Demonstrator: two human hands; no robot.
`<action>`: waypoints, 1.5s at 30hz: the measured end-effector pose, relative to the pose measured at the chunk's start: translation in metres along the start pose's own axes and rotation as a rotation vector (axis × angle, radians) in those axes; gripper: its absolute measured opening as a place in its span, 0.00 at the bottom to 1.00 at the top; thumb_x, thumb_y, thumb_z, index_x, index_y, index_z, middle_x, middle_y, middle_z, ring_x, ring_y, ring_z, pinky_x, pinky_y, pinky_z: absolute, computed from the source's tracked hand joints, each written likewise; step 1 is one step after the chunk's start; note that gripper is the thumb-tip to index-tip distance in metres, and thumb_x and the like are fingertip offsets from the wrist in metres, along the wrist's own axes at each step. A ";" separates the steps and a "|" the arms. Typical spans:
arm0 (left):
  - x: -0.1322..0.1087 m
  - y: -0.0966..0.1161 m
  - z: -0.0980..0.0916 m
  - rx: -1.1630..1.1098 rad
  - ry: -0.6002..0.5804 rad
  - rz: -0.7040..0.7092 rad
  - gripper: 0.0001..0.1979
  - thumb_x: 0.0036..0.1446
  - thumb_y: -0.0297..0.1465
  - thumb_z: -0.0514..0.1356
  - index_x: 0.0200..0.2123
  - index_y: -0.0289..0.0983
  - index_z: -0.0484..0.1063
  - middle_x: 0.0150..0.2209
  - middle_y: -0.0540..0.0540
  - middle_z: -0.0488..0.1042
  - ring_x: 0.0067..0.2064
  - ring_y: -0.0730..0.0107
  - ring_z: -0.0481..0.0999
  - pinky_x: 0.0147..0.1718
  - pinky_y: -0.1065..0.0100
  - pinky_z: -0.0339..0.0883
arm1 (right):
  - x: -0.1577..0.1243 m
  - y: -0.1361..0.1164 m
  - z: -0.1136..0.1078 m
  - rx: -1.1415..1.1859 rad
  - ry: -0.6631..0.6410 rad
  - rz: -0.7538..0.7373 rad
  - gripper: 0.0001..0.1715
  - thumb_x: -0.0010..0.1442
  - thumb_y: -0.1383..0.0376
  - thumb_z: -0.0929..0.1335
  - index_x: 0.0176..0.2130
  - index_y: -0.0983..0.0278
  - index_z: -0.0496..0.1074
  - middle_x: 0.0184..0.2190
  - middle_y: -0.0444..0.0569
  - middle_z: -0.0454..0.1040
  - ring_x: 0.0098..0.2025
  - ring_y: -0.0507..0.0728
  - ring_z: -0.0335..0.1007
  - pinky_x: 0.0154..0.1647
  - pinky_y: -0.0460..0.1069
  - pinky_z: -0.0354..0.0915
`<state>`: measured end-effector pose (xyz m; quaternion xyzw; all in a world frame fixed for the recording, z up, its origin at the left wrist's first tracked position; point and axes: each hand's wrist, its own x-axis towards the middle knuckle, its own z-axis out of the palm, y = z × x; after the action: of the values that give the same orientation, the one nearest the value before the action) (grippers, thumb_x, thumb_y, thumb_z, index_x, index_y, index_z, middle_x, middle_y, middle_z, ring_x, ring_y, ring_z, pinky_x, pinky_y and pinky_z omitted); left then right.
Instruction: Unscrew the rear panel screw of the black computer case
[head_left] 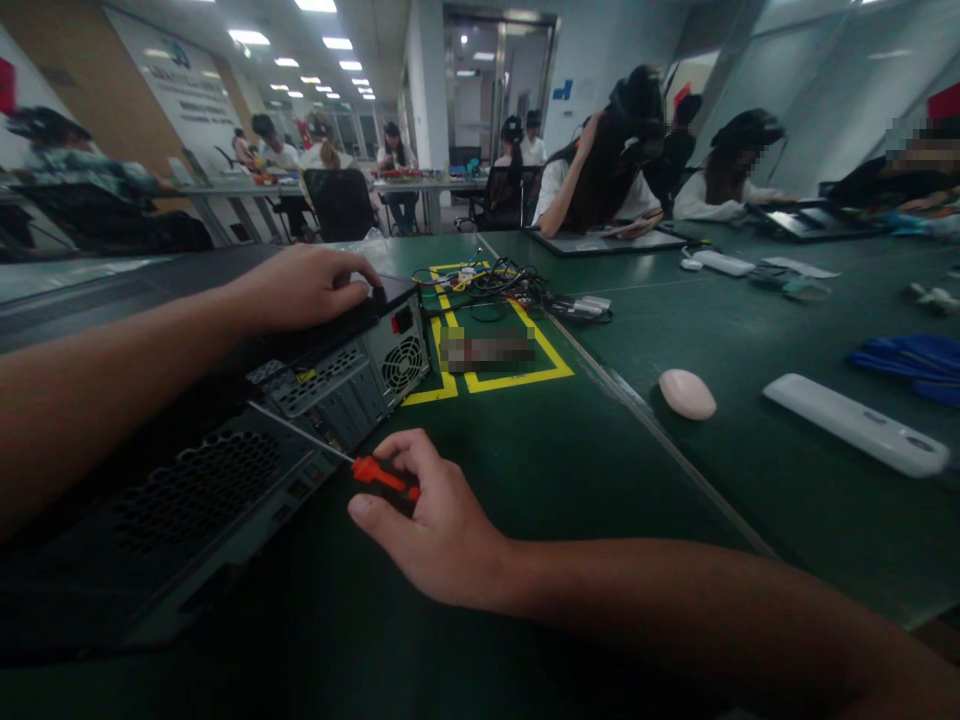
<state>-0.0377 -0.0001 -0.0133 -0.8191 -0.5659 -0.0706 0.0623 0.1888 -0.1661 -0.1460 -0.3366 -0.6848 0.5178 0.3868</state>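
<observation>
A black computer case (360, 400) lies on its side at the left, its metal rear panel with fan grille and slots facing right. My left hand (311, 285) rests on the upper face near the far corner, fingers slightly bent and apart. In my right hand (442, 525) is a screwdriver (379, 473) with an orange and black handle, held loosely between thumb and fingers. Its long thin shaft slants up to the left, the tip at the edge of the rear panel. Whether the tip sits in a screw is too small to tell.
Tangled cables (517, 285) lie beyond the case, near yellow tape (517, 381) on the green table (600, 480). To the right are a pale pink mouse (687, 394), a long white device (855, 423) and blue cloth (911, 362). Several people sit across the table and farther back.
</observation>
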 end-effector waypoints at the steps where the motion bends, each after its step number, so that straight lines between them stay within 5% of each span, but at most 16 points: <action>1: 0.000 0.000 0.000 -0.001 0.004 -0.002 0.28 0.69 0.41 0.51 0.60 0.35 0.81 0.37 0.43 0.79 0.36 0.63 0.73 0.43 0.62 0.62 | 0.000 0.000 0.000 0.001 -0.003 0.006 0.16 0.66 0.59 0.75 0.49 0.58 0.69 0.39 0.44 0.76 0.40 0.57 0.74 0.42 0.53 0.69; 6: -0.001 0.001 0.000 0.002 0.013 -0.012 0.27 0.69 0.41 0.52 0.60 0.36 0.82 0.36 0.44 0.78 0.35 0.64 0.72 0.43 0.62 0.62 | 0.003 0.003 0.000 0.014 -0.001 -0.033 0.10 0.67 0.61 0.72 0.45 0.58 0.68 0.37 0.42 0.73 0.38 0.57 0.72 0.42 0.53 0.68; 45: 0.001 0.002 0.000 0.032 0.011 -0.015 0.28 0.69 0.42 0.51 0.60 0.37 0.82 0.37 0.45 0.78 0.36 0.64 0.73 0.43 0.62 0.63 | 0.004 0.003 0.002 0.038 0.013 -0.041 0.08 0.75 0.61 0.69 0.43 0.61 0.77 0.35 0.43 0.75 0.39 0.56 0.73 0.43 0.52 0.68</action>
<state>-0.0358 0.0000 -0.0134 -0.8133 -0.5728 -0.0665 0.0778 0.1853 -0.1633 -0.1487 -0.3188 -0.6790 0.5204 0.4081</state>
